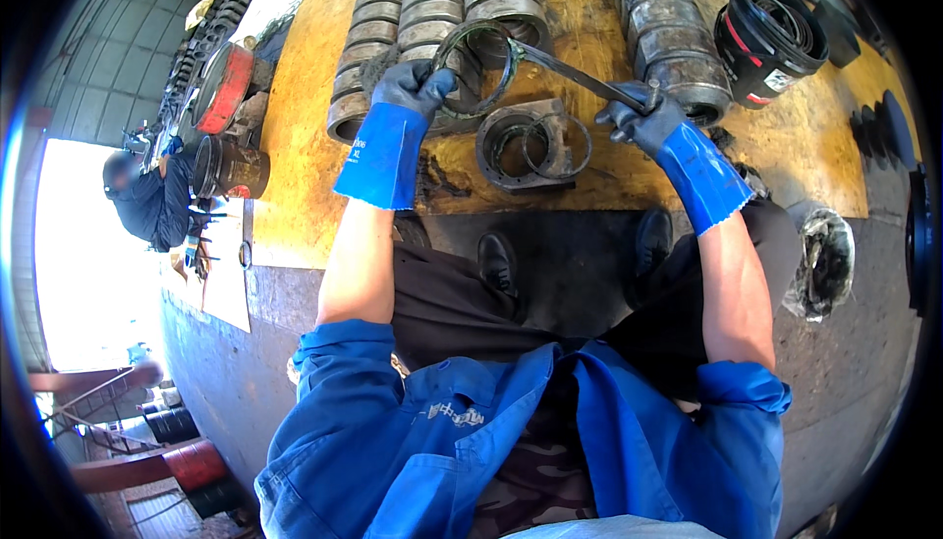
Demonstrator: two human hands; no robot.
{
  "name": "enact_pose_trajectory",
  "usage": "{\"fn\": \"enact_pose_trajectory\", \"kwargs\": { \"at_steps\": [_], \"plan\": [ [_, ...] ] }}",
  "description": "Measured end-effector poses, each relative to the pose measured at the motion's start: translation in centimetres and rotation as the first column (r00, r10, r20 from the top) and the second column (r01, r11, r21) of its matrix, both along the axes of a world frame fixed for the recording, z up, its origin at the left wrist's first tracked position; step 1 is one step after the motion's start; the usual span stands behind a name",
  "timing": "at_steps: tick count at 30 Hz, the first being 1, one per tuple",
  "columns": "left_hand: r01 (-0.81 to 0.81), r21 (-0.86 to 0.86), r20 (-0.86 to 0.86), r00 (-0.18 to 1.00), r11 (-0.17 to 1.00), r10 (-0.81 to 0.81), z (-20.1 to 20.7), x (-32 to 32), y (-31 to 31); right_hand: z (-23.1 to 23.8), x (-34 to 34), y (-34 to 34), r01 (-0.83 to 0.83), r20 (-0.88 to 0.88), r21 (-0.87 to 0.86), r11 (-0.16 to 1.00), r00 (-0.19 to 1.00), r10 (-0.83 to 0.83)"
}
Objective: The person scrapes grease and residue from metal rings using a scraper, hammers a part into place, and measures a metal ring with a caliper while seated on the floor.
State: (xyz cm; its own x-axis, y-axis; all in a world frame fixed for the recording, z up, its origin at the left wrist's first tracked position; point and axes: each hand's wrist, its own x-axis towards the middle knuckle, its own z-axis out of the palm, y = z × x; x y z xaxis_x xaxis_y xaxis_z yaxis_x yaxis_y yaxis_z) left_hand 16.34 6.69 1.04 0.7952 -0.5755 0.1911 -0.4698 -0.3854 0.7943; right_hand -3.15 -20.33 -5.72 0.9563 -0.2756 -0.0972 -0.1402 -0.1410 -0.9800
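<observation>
My left hand (413,87), in a blue rubber glove with a dark palm, is closed on the left side of a dark, greasy metal ring (510,65) held up on edge. My right hand (640,114), gloved alike, grips a long flat metal bar (570,72), perhaps a file or scraper. The bar's far end meets the ring's right rim. Below them, on a yellow, oil-stained board (295,161), sits a split bearing housing (483,158) with a round bore. A thin ring (588,154) leans against it.
Rows of stacked metal bearing shells (378,8) lie ahead, with another row (668,33) to the right. A black bucket (756,72) of rings stands far right. A clear plastic bag (823,264) lies nearer. Another person (157,195) crouches at left beside a dark bucket (231,168).
</observation>
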Motion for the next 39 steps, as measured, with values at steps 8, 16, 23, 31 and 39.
{"fn": "enact_pose_trajectory", "kwargs": {
  "at_steps": [8, 16, 23, 31, 39],
  "plan": [
    [0.004, -0.100, -0.004, 1.000, 0.995, -0.004, 0.4, 0.8, 0.4, 1.8, -1.0, 1.1, 0.003, -0.103, 0.293, 0.956, 0.994, 0.028],
    [-0.033, -0.187, -0.010, 0.999, 0.982, 0.032, 1.1, 0.8, -0.4, 3.2, -1.5, 2.5, 0.048, -0.095, 0.495, 0.868, 0.996, -0.001],
    [0.022, -0.449, -0.035, 0.999, 0.893, -0.042, -1.4, 3.8, -0.3, 3.6, -0.2, 3.5, 0.015, -0.066, 0.822, 0.570, 0.995, 0.069],
    [-0.009, -0.501, -0.031, 0.999, 0.866, -0.007, -1.1, 3.2, -1.5, 3.3, 0.2, 4.0, 0.008, -0.052, 0.895, 0.446, 0.995, 0.086],
    [-0.081, -0.623, -0.121, 0.993, 0.778, 0.006, -0.8, 1.6, -3.0, 3.3, 0.4, 5.0, -0.002, -0.023, 0.957, 0.291, 0.996, 0.081]
  ]
}}
